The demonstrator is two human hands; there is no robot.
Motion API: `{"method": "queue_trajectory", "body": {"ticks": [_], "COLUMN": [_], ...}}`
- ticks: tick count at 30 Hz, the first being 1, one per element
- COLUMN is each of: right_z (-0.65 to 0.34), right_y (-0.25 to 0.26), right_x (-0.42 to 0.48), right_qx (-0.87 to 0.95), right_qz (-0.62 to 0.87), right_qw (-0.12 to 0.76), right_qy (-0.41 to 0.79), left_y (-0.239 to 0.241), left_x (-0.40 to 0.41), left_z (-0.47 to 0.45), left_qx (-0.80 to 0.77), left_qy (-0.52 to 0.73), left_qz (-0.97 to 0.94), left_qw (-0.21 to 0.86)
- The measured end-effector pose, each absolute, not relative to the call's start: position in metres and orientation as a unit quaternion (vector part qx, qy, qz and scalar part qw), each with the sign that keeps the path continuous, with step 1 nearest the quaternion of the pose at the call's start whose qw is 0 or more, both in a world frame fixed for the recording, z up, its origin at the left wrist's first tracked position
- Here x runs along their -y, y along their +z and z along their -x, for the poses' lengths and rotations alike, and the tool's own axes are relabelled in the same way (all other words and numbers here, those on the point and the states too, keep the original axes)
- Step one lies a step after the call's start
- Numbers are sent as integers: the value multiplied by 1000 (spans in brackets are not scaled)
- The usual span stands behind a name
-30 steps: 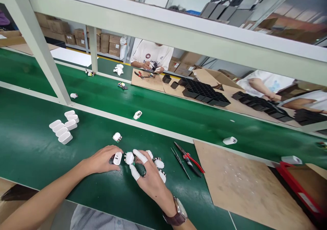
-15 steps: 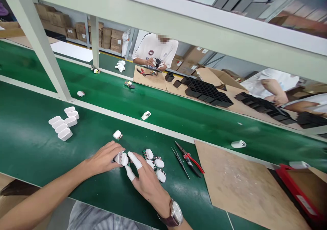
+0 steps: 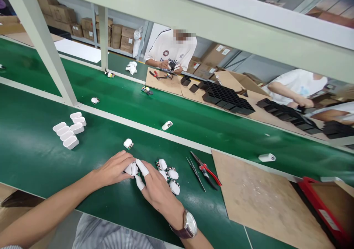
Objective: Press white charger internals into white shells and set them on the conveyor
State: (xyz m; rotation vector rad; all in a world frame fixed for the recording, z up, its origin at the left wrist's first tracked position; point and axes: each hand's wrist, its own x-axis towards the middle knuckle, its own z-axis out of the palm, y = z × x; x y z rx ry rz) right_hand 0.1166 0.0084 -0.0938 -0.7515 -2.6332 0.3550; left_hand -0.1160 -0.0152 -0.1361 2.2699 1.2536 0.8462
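My left hand (image 3: 116,168) is closed around a white oval plastic housing (image 3: 128,169), its open end facing right. At that opening my right hand (image 3: 156,184) pinches a small circuit board with a white-covered part (image 3: 135,169); the board sits at least partly inside the housing, and the fingers hide much of it. White finger cots cover my right thumb and index finger. Just beyond my hands lies a single white-topped circuit board (image 3: 128,143). Right of them is a cluster of several similar boards (image 3: 173,174).
Several empty white housings (image 3: 66,135) stand at left. Tweezers (image 3: 197,174) and red-handled pliers (image 3: 205,171) lie beside a brown board (image 3: 257,190). Beyond runs a green conveyor belt (image 3: 124,105) carrying scattered parts, under a frame post (image 3: 47,46). Co-workers (image 3: 173,52) sit across.
The circuit board has gone further into the housing between my hands. Parts on the conveyor belt have shifted to the right. The view has tilted slightly.
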Motion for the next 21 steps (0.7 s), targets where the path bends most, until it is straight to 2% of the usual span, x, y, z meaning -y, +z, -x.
{"method": "queue_trajectory", "body": {"ticks": [4, 9, 16, 21], "right_z": [-117, -116, -107, -109], "right_y": [-92, -95, -100, -100], "right_x": [-8, -7, -5, -9], "right_qx": [938, 928, 932, 935], "right_qz": [266, 274, 283, 259], "right_qw": [186, 234, 202, 215], "right_qy": [124, 99, 105, 111], "left_y": [-137, -139, -138, -138], "left_x": [15, 14, 11, 11], "left_z": [116, 116, 116, 118], "left_qx": [-448, -462, -474, -466], "left_qy": [300, 306, 309, 312], "left_qz": [-814, -794, -772, -770], "left_qw": [215, 250, 289, 304]}}
